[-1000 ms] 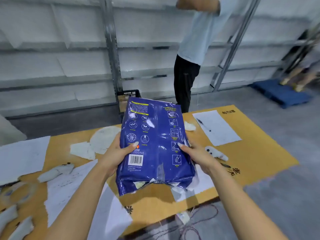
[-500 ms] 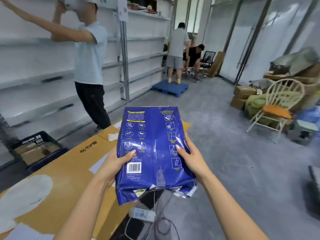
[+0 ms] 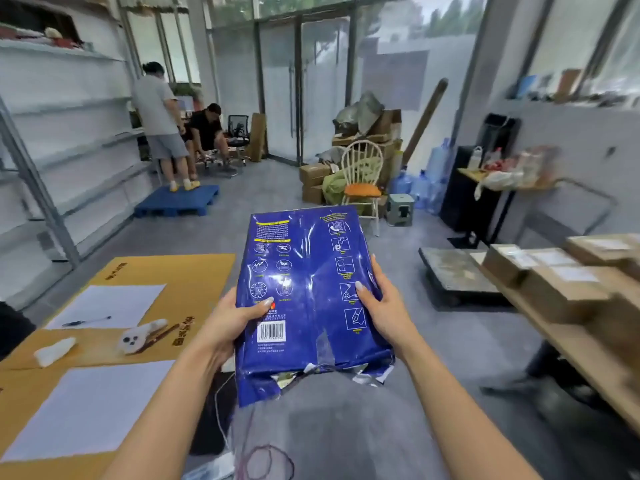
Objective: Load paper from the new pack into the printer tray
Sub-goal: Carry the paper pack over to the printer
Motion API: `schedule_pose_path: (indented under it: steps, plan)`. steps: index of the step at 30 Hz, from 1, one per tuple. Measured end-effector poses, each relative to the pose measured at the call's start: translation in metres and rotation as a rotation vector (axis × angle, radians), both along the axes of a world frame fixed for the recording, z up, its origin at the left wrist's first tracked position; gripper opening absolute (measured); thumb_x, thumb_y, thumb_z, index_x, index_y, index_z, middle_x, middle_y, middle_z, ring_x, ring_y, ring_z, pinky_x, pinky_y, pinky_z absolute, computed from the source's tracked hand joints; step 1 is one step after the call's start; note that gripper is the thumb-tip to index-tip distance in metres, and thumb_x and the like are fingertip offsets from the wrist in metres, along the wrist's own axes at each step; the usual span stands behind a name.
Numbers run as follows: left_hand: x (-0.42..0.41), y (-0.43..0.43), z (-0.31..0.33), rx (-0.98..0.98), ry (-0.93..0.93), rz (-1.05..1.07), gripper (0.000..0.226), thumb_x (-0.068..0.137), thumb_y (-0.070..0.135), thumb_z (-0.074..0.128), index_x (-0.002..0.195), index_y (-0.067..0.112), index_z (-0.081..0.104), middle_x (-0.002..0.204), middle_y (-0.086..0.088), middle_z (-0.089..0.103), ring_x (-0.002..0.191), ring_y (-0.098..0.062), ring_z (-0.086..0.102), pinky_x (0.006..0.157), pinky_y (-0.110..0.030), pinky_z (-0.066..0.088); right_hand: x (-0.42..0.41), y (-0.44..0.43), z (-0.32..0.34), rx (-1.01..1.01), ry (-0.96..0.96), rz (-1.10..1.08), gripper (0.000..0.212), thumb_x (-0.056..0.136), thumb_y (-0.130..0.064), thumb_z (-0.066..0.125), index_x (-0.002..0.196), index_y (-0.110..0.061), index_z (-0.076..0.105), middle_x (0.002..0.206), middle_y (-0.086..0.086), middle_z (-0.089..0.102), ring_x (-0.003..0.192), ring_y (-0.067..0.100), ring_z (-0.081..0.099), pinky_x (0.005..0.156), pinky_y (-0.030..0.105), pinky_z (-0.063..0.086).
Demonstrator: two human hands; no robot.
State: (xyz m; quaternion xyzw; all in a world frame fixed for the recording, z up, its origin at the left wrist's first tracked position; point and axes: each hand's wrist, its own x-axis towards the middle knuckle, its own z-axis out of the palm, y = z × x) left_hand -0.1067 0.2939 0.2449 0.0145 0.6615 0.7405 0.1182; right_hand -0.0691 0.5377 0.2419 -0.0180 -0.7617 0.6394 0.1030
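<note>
A blue paper pack filled the centre of the frame, held up in the air between both hands above the grey floor. The left hand clasped its left edge, thumb lying across the printed face just above the barcode, the other fingers hidden behind the wrapper. The right hand clasped the right edge the same way, thumb pressed on the face beside the column of white icons. The pack stood nearly upright, tilted slightly back, with its near, lower end torn open and ragged; silver lining showed at the tear, and whether any sheets stuck out there was hard to tell through the crumpled foil.

At lower left lay a yellow-brown cardboard sheet spread as a work surface. On it rested two white sheets of paper, one near the bottom left and one further up, the upper one carrying a pen. Between them sat a small white object with dark dots and a white scrap to its left.

At the right edge of the frame a wooden bench bore several brown boxes. In the middle distance stood a white spindle-back chair with an orange cushion, in front of piled cartons. At upper left, beside white shelving, one person stood on a blue pallet and another sat just behind.
</note>
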Motion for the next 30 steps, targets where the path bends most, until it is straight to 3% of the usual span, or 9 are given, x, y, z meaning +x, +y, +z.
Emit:
schedule_pose_path:
  steps: [4,7,11,13,17,21,26,29,30]
  plan:
    - [0.003,0.028,0.004,0.017,0.015,-0.218,0.033,0.082,0.001,0.064,0.113,0.007,0.059,0.101,-0.014,0.073,0.074,-0.022,0.073,0.065,-0.034,0.061,0.051,0.018,0.002,0.05,0.037,-0.241,0.064,0.094,-0.027,0.056,0.15,-0.033,0.026,0.13,-0.007,0.058,0.116,0.015,0.06,0.099,0.042,0.05]
    - [0.016,0.054,0.004,0.039,-0.002,-0.362,0.035,0.081,0.002,0.064,0.116,0.004,0.059,0.099,-0.012,0.074,0.073,-0.022,0.073,0.065,-0.035,0.061,0.097,0.031,0.001,0.057,0.027,-0.398,0.063,0.086,-0.047,0.058,0.141,-0.054,0.029,0.135,0.001,0.053,0.12,0.019,0.058,0.104,0.048,0.046]
    - [0.053,0.099,0.003,0.053,-0.018,-0.553,0.036,0.081,0.002,0.064,0.116,0.004,0.058,0.106,-0.017,0.071,0.073,-0.023,0.073,0.063,-0.033,0.06,0.172,0.048,0.006,0.068,0.033,-0.577,0.058,0.094,-0.029,0.055,0.14,-0.051,0.027,0.129,-0.012,0.057,0.119,0.014,0.058,0.103,0.045,0.047]
    - [0.078,0.124,0.005,0.052,-0.028,-0.642,0.03,0.081,0.003,0.065,0.111,0.007,0.061,0.099,-0.013,0.074,0.072,-0.022,0.073,0.062,-0.033,0.06,0.215,0.058,0.005,0.039,0.052,-0.666,0.057,0.095,-0.026,0.055,0.142,-0.047,0.031,0.129,-0.013,0.059,0.118,0.014,0.06,0.101,0.045,0.048]
    - [0.134,0.175,0.01,0.039,-0.047,-0.813,0.022,0.081,0.004,0.066,0.101,0.012,0.063,0.086,-0.007,0.077,0.068,-0.021,0.074,0.057,-0.032,0.059,0.298,0.071,0.002,-0.012,0.021,-0.846,0.052,0.096,-0.024,0.053,0.134,-0.053,0.031,0.114,-0.027,0.056,0.103,0.0,0.062,0.088,0.03,0.054]
    - [0.198,0.21,0.006,0.016,-0.048,-0.929,0.018,0.081,0.003,0.064,0.097,0.011,0.064,0.075,-0.002,0.078,0.061,-0.018,0.073,0.052,-0.029,0.059,0.375,0.078,-0.006,0.036,-0.059,-1.053,0.065,0.085,-0.051,0.055,0.142,-0.056,0.024,0.132,0.005,0.053,0.114,0.02,0.06,0.098,0.044,0.051]
    - [0.251,0.185,-0.026,0.087,-0.107,-0.813,0.02,0.084,0.004,0.059,0.101,0.012,0.067,0.09,-0.003,0.078,0.069,-0.017,0.074,0.062,-0.034,0.061,0.414,0.087,0.002,0.278,-0.208,-0.965,0.061,0.094,-0.037,0.051,0.149,-0.038,0.024,0.123,0.014,0.05,0.114,0.028,0.054,0.108,0.041,0.037]
    - [0.267,0.162,-0.035,0.118,-0.108,-0.739,0.024,0.087,0.0,0.054,0.094,0.015,0.072,0.086,0.001,0.078,0.07,-0.015,0.074,0.062,-0.035,0.061,0.408,0.083,0.008,0.299,-0.283,-0.846,0.061,0.095,-0.037,0.05,0.15,-0.037,0.022,0.125,0.011,0.047,0.112,0.029,0.055,0.099,0.033,0.04]
    - [0.269,0.156,-0.035,0.128,-0.119,-0.707,0.023,0.087,-0.001,0.055,0.094,0.013,0.072,0.088,0.0,0.078,0.068,-0.015,0.073,0.061,-0.035,0.06,0.403,0.081,0.007,0.306,-0.283,-0.821,0.063,0.093,-0.043,0.049,0.15,-0.039,0.022,0.127,0.011,0.047,0.112,0.029,0.056,0.1,0.036,0.042]
